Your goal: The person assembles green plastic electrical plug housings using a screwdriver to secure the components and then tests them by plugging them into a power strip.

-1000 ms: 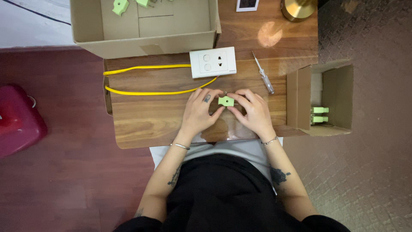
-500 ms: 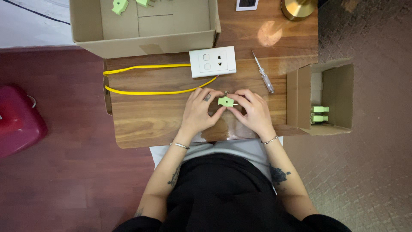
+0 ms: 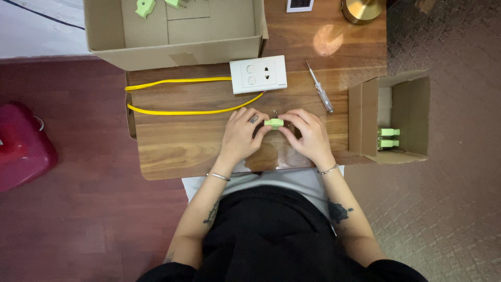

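Over the wooden desk (image 3: 172, 151), left hand (image 3: 241, 133) and right hand (image 3: 309, 133) pinch a small green plastic part (image 3: 274, 123) from both ends between their fingers, steadying it just above the surface, near the white socket plate (image 3: 258, 74)

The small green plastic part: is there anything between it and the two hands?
Nothing visible. The small green plastic part is pinched directly between the fingertips of the left hand and the right hand, just above the wooden table. A tiny metal piece lies just beyond it, not between.

white socket plate (image 3: 259, 74), yellow cable (image 3: 177, 110), screwdriver (image 3: 320, 87), two cardboard boxes (image 3: 177, 49), red bag (image 3: 21, 146)
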